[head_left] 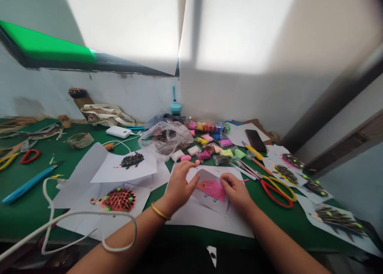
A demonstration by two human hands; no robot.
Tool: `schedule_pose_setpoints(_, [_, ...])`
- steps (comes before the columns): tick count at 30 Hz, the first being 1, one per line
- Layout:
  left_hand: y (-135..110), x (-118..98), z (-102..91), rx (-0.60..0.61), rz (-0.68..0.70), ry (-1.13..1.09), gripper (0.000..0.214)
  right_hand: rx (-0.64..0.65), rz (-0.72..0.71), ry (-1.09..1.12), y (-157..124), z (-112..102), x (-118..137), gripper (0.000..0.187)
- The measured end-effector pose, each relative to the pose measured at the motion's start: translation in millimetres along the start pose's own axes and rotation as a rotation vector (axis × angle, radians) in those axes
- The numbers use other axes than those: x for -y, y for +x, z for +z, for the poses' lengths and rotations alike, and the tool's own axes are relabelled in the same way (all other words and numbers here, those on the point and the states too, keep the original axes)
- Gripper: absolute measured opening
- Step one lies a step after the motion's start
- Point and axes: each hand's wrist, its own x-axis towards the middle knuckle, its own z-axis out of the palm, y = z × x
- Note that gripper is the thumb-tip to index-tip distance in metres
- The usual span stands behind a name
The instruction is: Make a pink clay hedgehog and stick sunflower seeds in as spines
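Observation:
A small white paper (pixel 220 210) carries a pink clay hedgehog shape (pixel 213 189) with blue-outlined feet. It lies or is tilted over a larger white sheet (pixel 188 218). At the paper's left edge is my left hand (pixel 180 185), thumb and forefinger apart, the thumb touching the paper near the hedgehog's snout. My right hand (pixel 237 194) has its fingers pinched together at the paper's right edge, by the hedgehog's back; its fingertips partly hide what they grip. A thin pink tip (pixel 245 180) shows just beyond the right hand. A small pink ball (pixel 197 161) sits above the left hand.
Finished-looking hedgehog pictures (pixel 118 198) lie left, more (pixel 338 220) right. Clay packets (pixel 205 154) and a plastic bag of seeds (pixel 167 138) stand behind. Red and yellow scissors (pixel 277 192), a phone (pixel 255 140) and a blue pen-like tool (pixel 28 185) lie around. A white cable (pixel 89 213) crosses the left.

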Motion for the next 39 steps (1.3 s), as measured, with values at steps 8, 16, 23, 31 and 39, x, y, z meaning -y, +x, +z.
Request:
schedule_pose_setpoints(8, [23.7,24.6,27.5,0.389,-0.476,-0.479,0.022,-0.016,0.027,0.076,-0.9,1.3,7.8,0.021])
schedule_pose_setpoints(16, [18.9,28.6,34.0,0.357,-0.558,-0.536,0.022,0.015,0.030,0.092,-1.5,4.0,5.3,0.019])
schedule_pose_setpoints(23, [16.2,27.1,38.5,0.353,-0.582,-0.507,0.023,0.009,0.031,0.081,-1.3,5.4,3.1,0.019])
schedule_pose_setpoints(31, [17.0,29.7,37.3,0.401,-0.592,-0.495,0.026,0.022,0.009,0.075,-2.7,3.9,7.6,0.019])
schedule_pose_setpoints(39, [20.1,19.6,31.8,0.399,-0.581,-0.481,0.022,0.027,-0.001,0.070,-3.5,3.0,10.1,0.018])
